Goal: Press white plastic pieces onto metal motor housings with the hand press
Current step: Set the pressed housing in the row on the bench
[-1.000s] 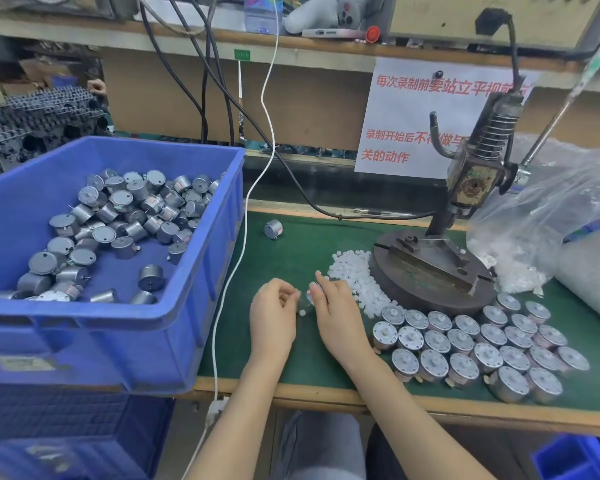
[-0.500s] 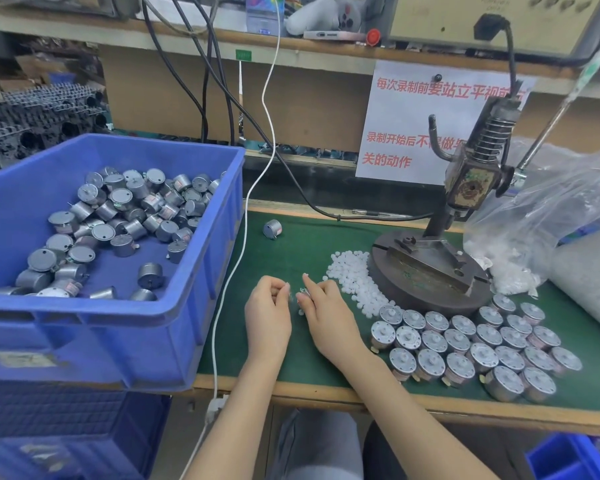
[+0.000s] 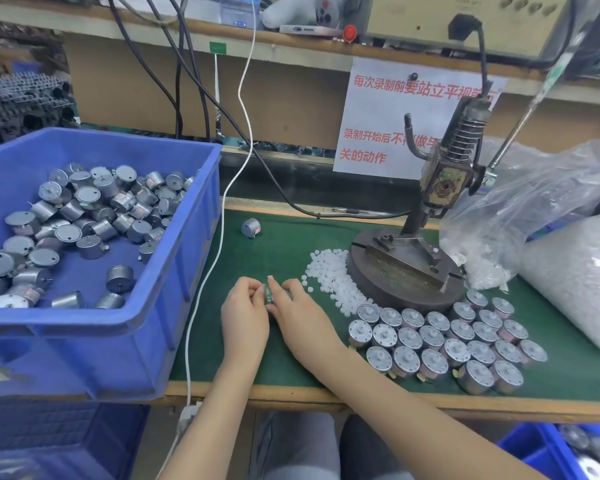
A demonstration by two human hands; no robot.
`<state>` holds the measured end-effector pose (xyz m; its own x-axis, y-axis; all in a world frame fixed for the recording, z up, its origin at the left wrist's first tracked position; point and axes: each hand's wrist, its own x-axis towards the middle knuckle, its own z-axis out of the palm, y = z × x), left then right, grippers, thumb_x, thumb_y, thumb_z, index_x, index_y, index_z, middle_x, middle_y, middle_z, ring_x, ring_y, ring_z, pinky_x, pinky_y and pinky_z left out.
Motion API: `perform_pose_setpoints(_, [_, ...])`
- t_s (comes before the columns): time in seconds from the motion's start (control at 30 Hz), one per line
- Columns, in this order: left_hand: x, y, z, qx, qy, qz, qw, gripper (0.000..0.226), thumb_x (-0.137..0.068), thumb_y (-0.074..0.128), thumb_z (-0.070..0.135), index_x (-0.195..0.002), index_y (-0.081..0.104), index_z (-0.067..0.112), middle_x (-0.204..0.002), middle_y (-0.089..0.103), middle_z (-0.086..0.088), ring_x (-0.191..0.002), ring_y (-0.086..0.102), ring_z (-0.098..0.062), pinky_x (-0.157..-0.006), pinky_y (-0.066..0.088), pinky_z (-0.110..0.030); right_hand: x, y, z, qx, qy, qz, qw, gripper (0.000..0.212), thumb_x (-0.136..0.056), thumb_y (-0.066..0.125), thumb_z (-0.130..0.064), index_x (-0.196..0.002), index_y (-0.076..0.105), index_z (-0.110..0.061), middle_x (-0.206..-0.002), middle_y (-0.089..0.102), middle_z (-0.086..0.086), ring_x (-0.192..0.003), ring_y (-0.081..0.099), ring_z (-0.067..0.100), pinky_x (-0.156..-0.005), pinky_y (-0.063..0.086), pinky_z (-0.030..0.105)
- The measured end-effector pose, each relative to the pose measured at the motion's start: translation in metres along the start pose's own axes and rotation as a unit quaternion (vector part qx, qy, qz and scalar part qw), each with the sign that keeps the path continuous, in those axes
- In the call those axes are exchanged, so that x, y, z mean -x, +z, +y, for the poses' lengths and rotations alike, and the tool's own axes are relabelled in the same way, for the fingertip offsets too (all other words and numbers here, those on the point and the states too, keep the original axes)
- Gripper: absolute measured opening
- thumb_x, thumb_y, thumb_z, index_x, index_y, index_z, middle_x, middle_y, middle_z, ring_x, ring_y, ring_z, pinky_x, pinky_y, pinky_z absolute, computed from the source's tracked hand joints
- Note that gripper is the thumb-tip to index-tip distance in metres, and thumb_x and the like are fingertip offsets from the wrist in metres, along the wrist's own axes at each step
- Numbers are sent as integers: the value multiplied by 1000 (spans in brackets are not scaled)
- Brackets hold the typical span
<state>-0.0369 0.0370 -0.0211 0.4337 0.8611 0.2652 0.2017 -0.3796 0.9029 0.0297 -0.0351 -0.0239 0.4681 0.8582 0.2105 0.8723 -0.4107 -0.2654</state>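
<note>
Lower middle: my left hand (image 3: 245,315) and right hand (image 3: 303,318) pinch one motor (image 3: 268,295); I must set the white piece (image 3: 271,277) straight before pressing.

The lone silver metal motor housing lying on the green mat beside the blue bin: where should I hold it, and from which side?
Probably the curved side wall. The silver cylindrical metal motor housing lies tipped on its side, touching nothing, so come from above and pinch across the round body, not on the thin pin at its lower right.
</note>
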Motion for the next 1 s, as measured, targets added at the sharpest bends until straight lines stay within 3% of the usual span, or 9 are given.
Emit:
perform_pose_setpoints(0.17, [2, -2, 2, 9, -15, -3, 1000, 11, -92, 50, 6, -83, 57, 3, -81, 62, -9, -78, 57, -27, -72, 46, -39, 2, -1, -4, 13, -1, -9, 1000, 50, -101, 31, -30, -148, 20, -15, -131, 36, 12, -107, 46, 29, -72, 39, 36])
perform_pose_setpoints(0.33, [4, -3, 3, -9, -2, -22, 1000, 15, -92, 49, 8, -81, 58, 5, -78, 60, -7, -77, 55, -23, -65, 37, -28, 7, -5, -3, 42, 8, -20, 999, 49, -101, 26, -30, -147, 21, -14, -140, 32, 5, -120, 39, 21, -90, 38, 31])
perform_pose_setpoints(0.43, [5, -3, 5, -20, 8, -24, 999, 16, -92, 48, 8, -81, 59, 1, -79, 60, -8, -77, 53, -22, -62, 32, -26, 18, -14, -7, 11, 2, 24, 1000, 42, -99, 36, -27, -139, 37, -14, -128, 43, 5, -108, 46, 25, -83, 37, 32])
perform_pose_setpoints(0.5, [6, -3, 5, -25, 12, -28, 999, 16, -91, 49, 8, -81, 59, 0, -80, 60, -9, -77, 52, -22, -63, 32, -26, 25, -18, -10, 57, -26, 24, 998, 30, -97, 36, -21, -125, 46, -12, -122, 47, 5, -101, 47, 26, -79, 33, 32])
perform_pose_setpoints(0.7, [7, -4, 5, -31, 16, -29, 999, 15, -90, 50, 7, -80, 60, 2, -80, 59, -7, -76, 51, -21, -58, 26, -23, 28, -41, -14, 94, 38, -4, 995, 19, -92, 41, -14, -110, 43, -8, -112, 54, 11, -102, 48, 27, -72, 30, 33])
perform_pose_setpoints(0.8, [7, -4, 5, -31, 11, -36, 999, 15, -90, 49, 7, -80, 60, 2, -81, 59, -8, -77, 52, -21, -58, 27, -23, 24, -49, -10, 79, 57, -31, 995, 22, -91, 43, -10, -112, 42, -6, -114, 53, 14, -105, 49, 27, -69, 31, 30])
perform_pose_setpoints(0.93, [6, -3, 5, -37, 8, -38, 999, 15, -90, 50, 8, -82, 61, 1, -83, 60, -9, -79, 53, -23, -61, 31, -25, 24, -54, -1, 53, 44, -71, 995, 35, -92, 45, -13, -126, 48, -3, -120, 49, 14, -111, 50, 31, -88, 42, 35])
perform_pose_setpoints(1.0, [7, -4, 5, -36, 6, -41, 999, 15, -89, 50, 8, -82, 61, 1, -83, 61, -10, -79, 53, -24, -62, 32, -26, 25, -56, 7, 11, 41, -45, 998, 33, -92, 47, -16, -122, 54, -3, -119, 49, 11, -107, 52, 30, -86, 40, 31])
